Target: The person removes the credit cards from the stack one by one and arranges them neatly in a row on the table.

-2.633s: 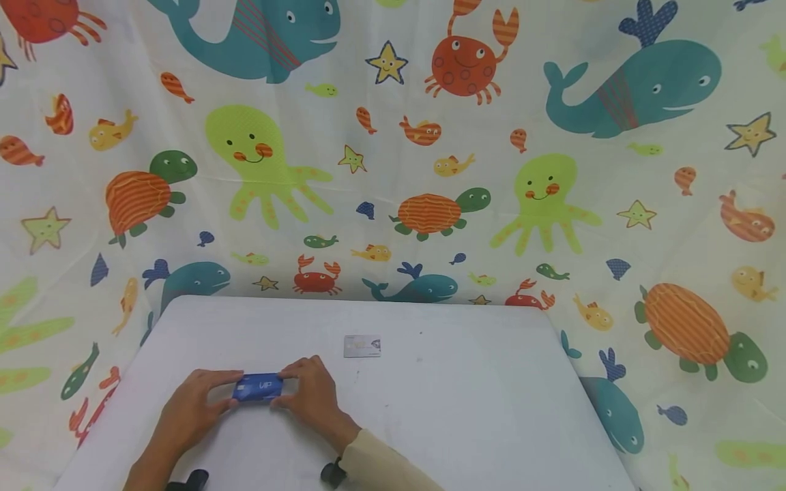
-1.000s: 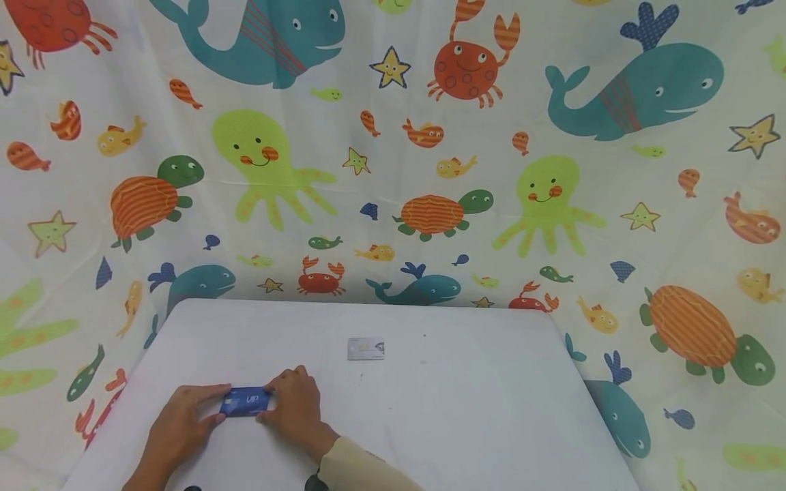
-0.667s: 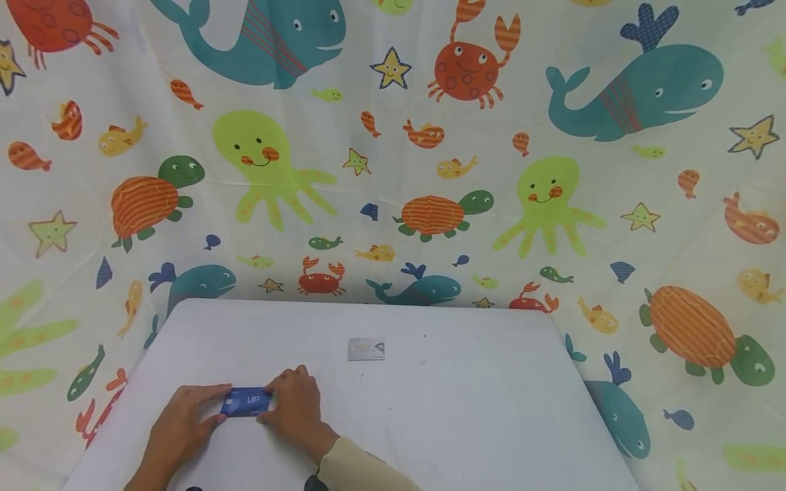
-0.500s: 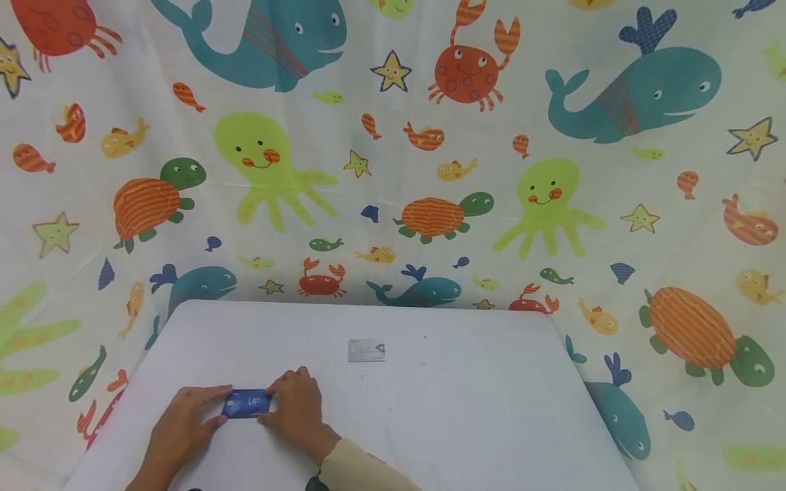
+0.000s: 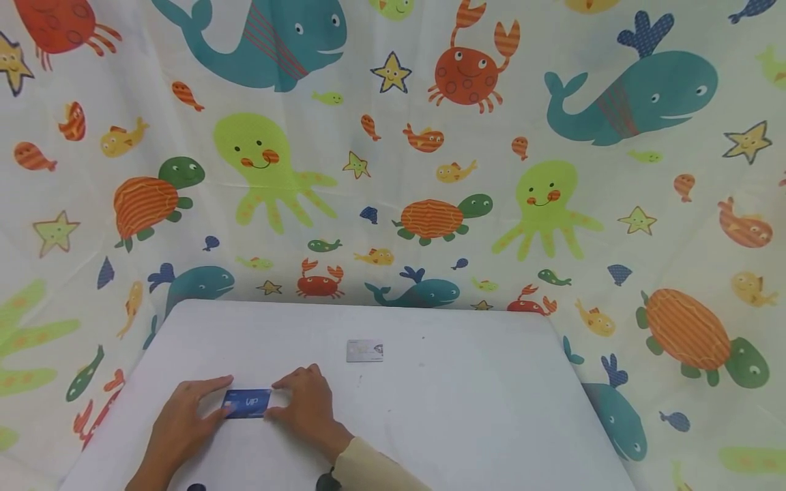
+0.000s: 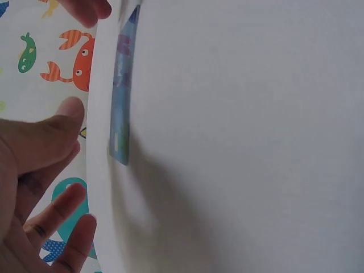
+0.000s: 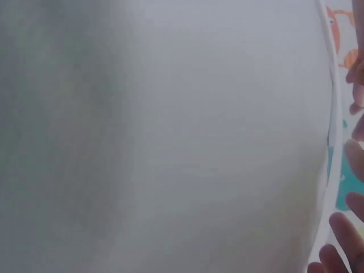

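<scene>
A blue card marked VIP lies flat on the white table, left of its middle. My left hand is at the card's left end, its thumb in front of the card's edge in the head view. The left wrist view shows that hand's spread fingers raised off the card. At the card's right end is my right hand, index finger and thumb parted, a small gap between them and the card. The right wrist view catches only some fingertips at its right edge; the card cannot be made out there.
A silver-grey card lies farther back on the white table, near its middle. Behind hangs a curtain printed with sea animals. A dark band is around the right wrist, next to a beige sleeve.
Both hands held the blue card by its ends earlier, and it shifted left and nearer. Now the fingers have parted from it, the right hand moving slightly right.
</scene>
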Demonstrator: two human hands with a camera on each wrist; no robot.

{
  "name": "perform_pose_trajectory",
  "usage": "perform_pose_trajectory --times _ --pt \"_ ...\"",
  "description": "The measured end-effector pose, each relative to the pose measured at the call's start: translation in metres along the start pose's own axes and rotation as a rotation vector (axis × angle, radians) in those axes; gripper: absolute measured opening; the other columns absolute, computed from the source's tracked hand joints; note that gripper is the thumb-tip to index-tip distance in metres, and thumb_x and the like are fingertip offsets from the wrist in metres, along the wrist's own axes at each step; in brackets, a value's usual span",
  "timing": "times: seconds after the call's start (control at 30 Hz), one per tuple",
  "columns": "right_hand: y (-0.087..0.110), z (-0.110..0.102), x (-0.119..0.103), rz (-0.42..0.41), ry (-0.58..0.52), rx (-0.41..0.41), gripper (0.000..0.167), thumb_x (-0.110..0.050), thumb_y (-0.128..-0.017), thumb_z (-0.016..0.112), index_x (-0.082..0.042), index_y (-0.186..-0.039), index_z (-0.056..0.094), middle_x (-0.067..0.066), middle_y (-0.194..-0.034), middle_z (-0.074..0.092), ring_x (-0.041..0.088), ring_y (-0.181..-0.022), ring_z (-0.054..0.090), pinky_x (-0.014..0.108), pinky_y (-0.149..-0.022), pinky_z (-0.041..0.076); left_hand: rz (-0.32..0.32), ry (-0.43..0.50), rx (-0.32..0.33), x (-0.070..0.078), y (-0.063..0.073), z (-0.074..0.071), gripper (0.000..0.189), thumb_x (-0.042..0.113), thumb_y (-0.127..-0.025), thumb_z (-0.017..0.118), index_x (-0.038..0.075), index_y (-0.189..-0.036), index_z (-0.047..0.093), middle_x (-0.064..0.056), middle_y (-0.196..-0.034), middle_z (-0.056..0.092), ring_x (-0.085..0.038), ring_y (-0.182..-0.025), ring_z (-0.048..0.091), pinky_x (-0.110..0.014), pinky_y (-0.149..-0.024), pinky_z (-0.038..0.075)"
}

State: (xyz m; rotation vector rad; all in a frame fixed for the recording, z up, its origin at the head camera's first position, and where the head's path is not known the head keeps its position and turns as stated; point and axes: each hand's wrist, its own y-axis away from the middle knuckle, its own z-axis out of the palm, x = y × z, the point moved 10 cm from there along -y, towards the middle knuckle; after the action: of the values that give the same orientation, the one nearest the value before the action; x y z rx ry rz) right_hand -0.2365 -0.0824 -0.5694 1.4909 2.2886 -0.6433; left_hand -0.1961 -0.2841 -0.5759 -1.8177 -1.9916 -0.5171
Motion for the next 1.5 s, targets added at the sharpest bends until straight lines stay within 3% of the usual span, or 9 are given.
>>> perform_pose_trajectory --times 0.17,0.37,0.53,0.9,1.5 --pt "-0.001 -0.005 0.01 0.04 -0.065 -0.015 0.041 -0.046 -0.079 0.094 -0.037 -0.117 0.082 -0.021 -0.106 0.076 -0.003 -0.097 0.051 0.012 -0.082 0.045 0.036 0.012 0.029 0.01 -0.003 -0.002 0.063 0.025 -0.086 0.09 0.012 -0.143 0.067 -0.023 -0.139 0.067 -0.05 -0.132 0.053 -0.075 -0.106 0.045" --pt "-0.002 -0.013 0.022 0.057 -0.133 -0.008 0.04 -0.046 -0.082 0.092 -0.036 -0.12 0.08 -0.02 -0.112 0.076 -0.002 -0.101 0.051 0.013 -0.086 0.048 0.058 0.059 0.038 0.019 -0.01 -0.002 0.063 0.033 -0.089 0.087 0.014 -0.145 0.066 -0.023 -0.141 0.067 -0.047 -0.13 0.055 -0.071 -0.101 0.053" --pt "-0.001 -0.021 0.036 0.089 -0.168 -0.003 0.041 -0.045 -0.084 0.091 -0.036 -0.122 0.079 -0.019 -0.115 0.074 -0.001 -0.103 0.051 0.016 -0.09 0.05 0.086 0.078 0.062 0.032 -0.014 -0.001 0.063 0.03 -0.088 0.088 0.014 -0.145 0.066 -0.022 -0.14 0.067 -0.046 -0.129 0.055 -0.067 -0.1 0.056" --pt "0.0 -0.04 0.063 0.13 -0.201 0.003 0.04 -0.043 -0.086 0.089 -0.037 -0.124 0.076 -0.016 -0.12 0.073 0.002 -0.109 0.053 0.025 -0.098 0.053 0.094 0.094 0.051 0.052 -0.026 0.011 0.064 0.031 -0.088 0.088 0.015 -0.145 0.066 -0.023 -0.141 0.065 -0.047 -0.133 0.055 -0.066 -0.101 0.055" --pt "-0.002 -0.069 0.095 0.149 -0.208 0.055 0.041 -0.038 -0.089 0.088 -0.031 -0.127 0.077 -0.01 -0.128 0.074 0.011 -0.118 0.057 0.037 -0.108 0.055 0.193 0.138 0.088 0.092 -0.046 0.023 0.055 0.027 -0.089 0.088 0.016 -0.14 0.07 -0.015 -0.134 0.071 -0.039 -0.131 0.058 -0.065 -0.1 0.057"
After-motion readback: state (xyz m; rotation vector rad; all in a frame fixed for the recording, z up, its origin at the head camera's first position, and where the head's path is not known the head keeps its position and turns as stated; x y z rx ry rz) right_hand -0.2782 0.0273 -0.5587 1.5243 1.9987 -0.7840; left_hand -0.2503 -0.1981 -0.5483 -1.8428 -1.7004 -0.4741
